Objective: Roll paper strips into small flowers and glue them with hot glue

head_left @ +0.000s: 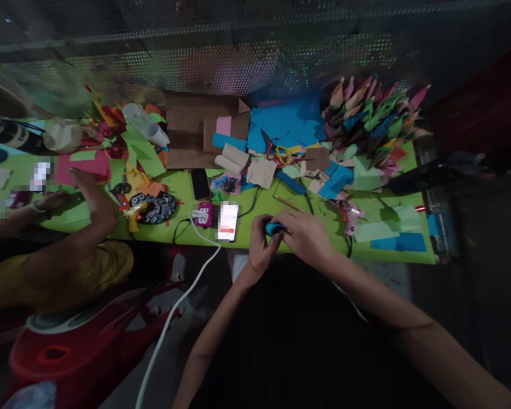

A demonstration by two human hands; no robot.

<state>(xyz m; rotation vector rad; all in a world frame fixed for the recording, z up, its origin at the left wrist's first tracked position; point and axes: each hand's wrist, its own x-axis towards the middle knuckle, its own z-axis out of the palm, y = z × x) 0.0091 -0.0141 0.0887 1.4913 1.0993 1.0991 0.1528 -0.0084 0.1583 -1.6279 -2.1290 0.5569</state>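
Note:
Both my hands meet at the near edge of the green table [383,253]. My left hand [262,247] and my right hand [306,236] are closed together round a small rolled piece of blue paper [275,228], which shows between the fingers. Just left of them lies a lit phone [229,221] next to a pink charger block [204,214] with a white cable [174,318].
A pile of folded coloured paper shapes [372,116] fills the back right. Blue sheets [287,125], brown paper [191,130], paper rolls [234,158], a dark phone [200,183], scissors [120,193] and a glue gun [351,218] lie about. Another person's hands [85,187] work at the left.

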